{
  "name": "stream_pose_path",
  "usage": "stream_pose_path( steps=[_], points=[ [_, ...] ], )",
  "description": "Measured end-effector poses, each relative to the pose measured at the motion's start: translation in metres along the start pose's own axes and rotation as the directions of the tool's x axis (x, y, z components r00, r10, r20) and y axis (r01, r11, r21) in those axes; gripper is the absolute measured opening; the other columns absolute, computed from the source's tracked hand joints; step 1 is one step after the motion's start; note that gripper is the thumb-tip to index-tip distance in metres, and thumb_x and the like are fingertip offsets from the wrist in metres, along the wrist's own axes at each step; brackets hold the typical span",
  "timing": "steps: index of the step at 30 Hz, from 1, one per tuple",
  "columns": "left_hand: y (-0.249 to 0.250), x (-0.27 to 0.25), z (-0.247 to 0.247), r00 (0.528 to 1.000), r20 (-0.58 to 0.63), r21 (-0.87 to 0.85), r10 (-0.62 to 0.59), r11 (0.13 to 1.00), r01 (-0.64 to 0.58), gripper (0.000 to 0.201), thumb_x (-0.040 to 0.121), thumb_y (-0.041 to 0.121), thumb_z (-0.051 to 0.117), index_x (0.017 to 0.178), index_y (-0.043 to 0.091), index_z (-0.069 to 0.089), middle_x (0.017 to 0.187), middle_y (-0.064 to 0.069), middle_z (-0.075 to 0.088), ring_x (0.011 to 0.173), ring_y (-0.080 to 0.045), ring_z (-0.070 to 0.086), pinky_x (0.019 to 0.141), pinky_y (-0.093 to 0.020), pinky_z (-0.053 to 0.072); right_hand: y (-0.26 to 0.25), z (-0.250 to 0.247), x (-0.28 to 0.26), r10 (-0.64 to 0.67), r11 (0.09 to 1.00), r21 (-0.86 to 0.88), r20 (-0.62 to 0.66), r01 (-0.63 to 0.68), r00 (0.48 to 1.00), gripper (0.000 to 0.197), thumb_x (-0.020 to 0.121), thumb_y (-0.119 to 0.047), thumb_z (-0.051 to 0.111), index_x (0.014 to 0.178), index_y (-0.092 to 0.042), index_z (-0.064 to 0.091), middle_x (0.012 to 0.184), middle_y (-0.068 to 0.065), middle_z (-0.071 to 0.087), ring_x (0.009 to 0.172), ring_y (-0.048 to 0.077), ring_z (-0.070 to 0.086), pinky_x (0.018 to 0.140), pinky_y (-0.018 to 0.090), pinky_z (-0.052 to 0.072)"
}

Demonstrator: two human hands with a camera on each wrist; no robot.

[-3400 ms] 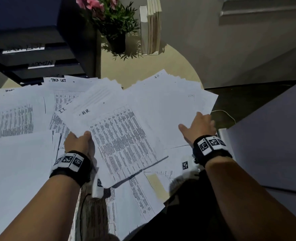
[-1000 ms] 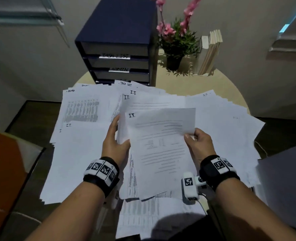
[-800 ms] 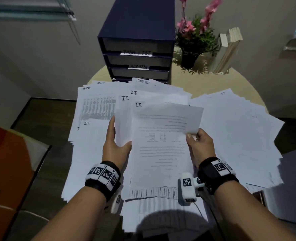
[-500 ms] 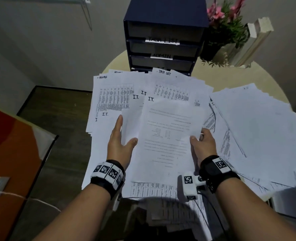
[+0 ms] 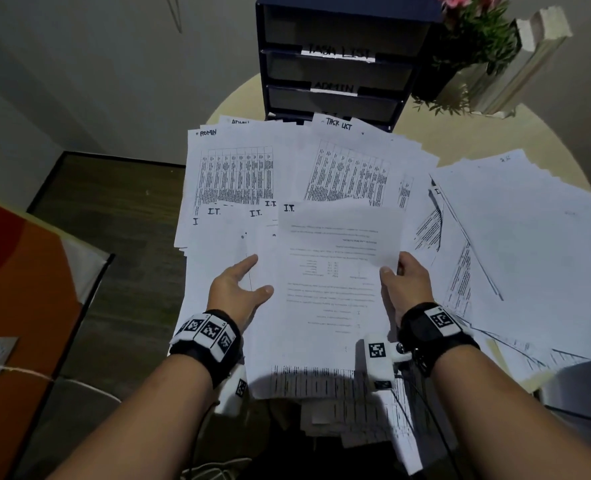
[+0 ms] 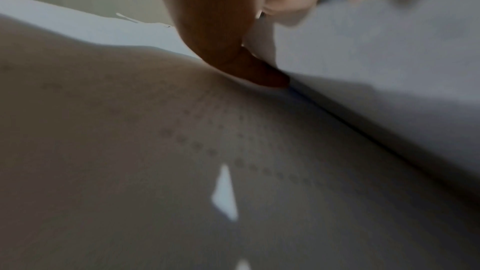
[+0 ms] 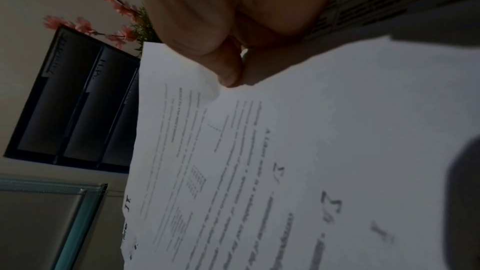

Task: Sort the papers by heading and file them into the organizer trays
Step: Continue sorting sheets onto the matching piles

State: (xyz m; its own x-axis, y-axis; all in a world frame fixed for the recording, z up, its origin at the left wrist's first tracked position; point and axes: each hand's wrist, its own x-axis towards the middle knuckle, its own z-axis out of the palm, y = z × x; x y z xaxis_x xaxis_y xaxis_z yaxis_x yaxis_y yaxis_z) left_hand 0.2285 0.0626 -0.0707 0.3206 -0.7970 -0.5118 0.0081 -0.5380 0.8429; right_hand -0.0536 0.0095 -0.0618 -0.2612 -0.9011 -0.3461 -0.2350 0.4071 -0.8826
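Down comes the I.T. sheet since half a second ago, lowered onto the fanned I.T. pile, and the camera has swung left, so the organizer now sits top centre. Right hand grasps the sheet's right edge, thumb on top and the other fingers tucked under the paper (the right wrist view shows the thumb pressing the page). Left hand is released, fingers straight and spread, lying flat on the papers at the sheet's left edge; the left wrist view is blurred, with one finger touching paper.

Outward now: the handwritten "I.T." heading sits at the sheet's top left corner, with more I.T. headings peeking out just left of it. Beyond these lie a table-printed sheet headed ADMIN and one headed TASK LIST, side by side. Another loose spread of papers covers the right of the round table.

At the far edge stands the dark blue organizer, its trays labelled TASK LIST and ADMIN, and H.R. in the right wrist view. Just right of it are a potted plant with pink flowers and some upright books.
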Motion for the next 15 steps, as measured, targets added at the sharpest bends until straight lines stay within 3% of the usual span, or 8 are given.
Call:
stream_pose_path(
  steps=[4,7,9,11,14,15],
  points=[
    [0.005,0.0,0.005,0.999,-0.009,-0.075,-0.031,0.997,0.03,0.058,0.073,-0.002,0.082,0.121,0.026,0.066,0.131,0.007,0.055,0.125,-0.019,0.053,0.101,-0.039,0.051,-0.002,-0.001,-0.002,0.018,1.0,0.011,0.014,-0.018,1.0,0.028,0.091,0.006,0.052,0.102,-0.015,0.065,0.093,-0.004,0.07,0.081,0.007,0.064,0.065,0.008,0.05],
    [0.005,-0.002,0.007,1.0,-0.014,-0.08,-0.02,0.997,0.019,0.066,0.072,0.0,0.084,0.126,0.029,0.063,0.138,0.007,0.051,0.129,-0.021,0.051,0.101,-0.041,0.05,0.0,-0.004,0.002,0.064,0.998,0.011,0.054,-0.064,0.996,0.026,0.086,0.001,0.059,0.094,-0.022,0.069,0.097,0.001,0.073,0.092,0.021,0.069,0.087,0.034,0.057],
    [0.003,0.0,0.004,1.0,-0.002,-0.026,-0.02,0.999,0.02,0.07,0.07,0.006,0.086,0.129,0.033,0.06,0.139,0.009,0.051,0.128,-0.022,0.053,0.102,-0.043,0.05,0.003,-0.006,0.006,0.097,0.995,0.007,0.093,-0.098,0.991,0.02,0.077,-0.014,0.065,0.091,-0.027,0.07,0.1,0.0,0.075,0.097,0.025,0.07,0.094,0.048,0.054],
    [0.003,0.0,0.004,0.998,0.016,-0.043,-0.056,0.997,0.057,0.063,0.072,0.014,0.087,0.127,0.03,0.062,0.133,0.01,0.055,0.122,-0.019,0.057,0.103,-0.041,0.049,0.003,-0.006,0.005,0.105,0.994,0.017,0.108,-0.107,0.989,0.02,0.073,-0.02,0.066,0.09,-0.028,0.071,0.099,-0.001,0.075,0.097,0.026,0.07,0.094,0.052,0.054],
    [0.006,-0.003,0.008,0.993,0.035,0.017,-0.109,0.994,0.109,0.074,0.069,0.045,0.085,0.131,0.016,0.058,0.134,0.008,0.055,0.119,-0.019,0.06,0.101,-0.039,0.049,-0.006,-0.003,-0.002,0.088,0.996,0.013,0.114,-0.09,0.99,0.02,0.085,-0.004,0.064,0.09,-0.023,0.07,0.098,0.003,0.075,0.097,0.027,0.07,0.095,0.049,0.054],
    [0.009,-0.005,0.008,0.996,0.031,0.077,-0.085,0.994,0.082,0.075,0.072,0.045,0.083,0.133,0.012,0.056,0.135,0.008,0.053,0.121,-0.02,0.058,0.099,-0.036,0.049,-0.006,-0.001,-0.003,0.087,0.996,0.02,0.114,-0.09,0.99,0.022,0.087,-0.001,0.062,0.091,-0.021,0.07,0.098,0.005,0.075,0.097,0.027,0.07,0.094,0.048,0.054]
  ],
)
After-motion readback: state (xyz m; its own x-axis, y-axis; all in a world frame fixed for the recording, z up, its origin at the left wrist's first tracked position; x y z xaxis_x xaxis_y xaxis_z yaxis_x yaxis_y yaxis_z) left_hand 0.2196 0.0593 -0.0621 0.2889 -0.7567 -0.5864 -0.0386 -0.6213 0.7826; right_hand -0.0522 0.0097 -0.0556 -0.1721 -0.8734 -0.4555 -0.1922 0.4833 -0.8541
